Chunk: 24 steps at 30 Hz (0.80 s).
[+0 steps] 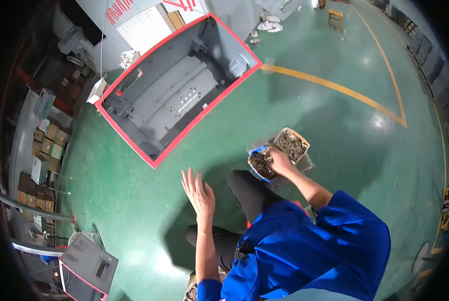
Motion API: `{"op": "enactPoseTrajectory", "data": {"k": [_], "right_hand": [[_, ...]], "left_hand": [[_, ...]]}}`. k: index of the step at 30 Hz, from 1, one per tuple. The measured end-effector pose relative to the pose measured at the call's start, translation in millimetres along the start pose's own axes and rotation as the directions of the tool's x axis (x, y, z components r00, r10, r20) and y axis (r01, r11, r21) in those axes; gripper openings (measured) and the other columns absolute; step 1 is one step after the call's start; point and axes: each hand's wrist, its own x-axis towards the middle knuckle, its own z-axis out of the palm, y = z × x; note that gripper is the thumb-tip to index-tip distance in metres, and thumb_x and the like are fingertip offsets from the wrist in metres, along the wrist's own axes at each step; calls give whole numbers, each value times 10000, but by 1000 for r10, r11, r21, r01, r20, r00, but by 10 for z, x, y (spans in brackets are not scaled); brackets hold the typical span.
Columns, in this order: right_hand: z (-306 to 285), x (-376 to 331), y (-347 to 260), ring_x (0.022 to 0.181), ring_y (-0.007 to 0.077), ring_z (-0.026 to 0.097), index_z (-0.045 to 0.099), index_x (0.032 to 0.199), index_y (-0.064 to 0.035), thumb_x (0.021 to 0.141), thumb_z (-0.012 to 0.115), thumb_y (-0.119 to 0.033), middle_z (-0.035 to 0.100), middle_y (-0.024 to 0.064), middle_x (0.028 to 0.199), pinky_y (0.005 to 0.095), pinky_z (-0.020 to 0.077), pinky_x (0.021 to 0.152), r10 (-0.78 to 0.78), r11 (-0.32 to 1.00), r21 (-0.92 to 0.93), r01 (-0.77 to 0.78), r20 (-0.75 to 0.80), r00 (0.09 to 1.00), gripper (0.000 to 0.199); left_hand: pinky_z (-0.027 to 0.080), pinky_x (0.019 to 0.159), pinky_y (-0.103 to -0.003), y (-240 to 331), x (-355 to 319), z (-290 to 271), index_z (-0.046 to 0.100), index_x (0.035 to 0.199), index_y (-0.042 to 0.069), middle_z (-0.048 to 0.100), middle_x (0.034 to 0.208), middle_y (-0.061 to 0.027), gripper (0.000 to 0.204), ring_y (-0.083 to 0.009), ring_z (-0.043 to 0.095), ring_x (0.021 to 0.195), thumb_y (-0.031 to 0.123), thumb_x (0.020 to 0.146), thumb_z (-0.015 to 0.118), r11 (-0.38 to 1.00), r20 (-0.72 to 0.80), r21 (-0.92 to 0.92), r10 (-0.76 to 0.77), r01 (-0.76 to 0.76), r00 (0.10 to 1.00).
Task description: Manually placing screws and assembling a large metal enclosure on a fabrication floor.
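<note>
My left hand (199,194) hovers over the green floor with its fingers stretched out and nothing in it. On my right side, my right hand (277,161) dips into a box with a blue edge (255,150), full of small dark parts (260,164). Its fingers are bunched together and point down among the parts; what they pinch is too small to make out. Touching that box, a second box (303,137) holds small brownish-grey parts (290,144). In front of me lies a large grey open housing (157,103) with a red rim. Several tiny light and dark pieces (188,98) are scattered on its inner floor.
Clear plastic sheeting (307,163) sticks out around the boxes. A yellow floor line (330,84) runs off to the right, and a wooden stool (335,19) stands far back. Stacked cartons (49,143) fill the left side; a grey panelled unit (89,261) is at lower left.
</note>
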Motion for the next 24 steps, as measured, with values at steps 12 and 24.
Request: {"op": "enactPoseTrajectory", "data": {"k": [12, 24], "right_hand": [[-783, 164, 972, 740, 241, 652, 637, 894, -72, 771, 641, -61, 661, 96, 831, 327, 495, 640, 202, 979, 40, -202, -383, 901, 124], [-908, 261, 625, 743, 297, 650, 664, 799, -86, 716, 649, -115, 673, 102, 767, 390, 510, 676, 15, 993, -121, -3, 93, 996, 90]], "left_hand": [[47, 1106, -606, -96, 500, -119, 264, 1448, 18, 121, 1547, -150, 726, -358, 75, 1430, 97, 770, 511, 908, 17, 418, 28, -32, 999], [3, 1108, -596, 135, 596, -109, 280, 1443, 22, 156, 1550, -100, 713, -298, 105, 1437, 93, 772, 513, 915, 34, 401, 39, -50, 999]]}}
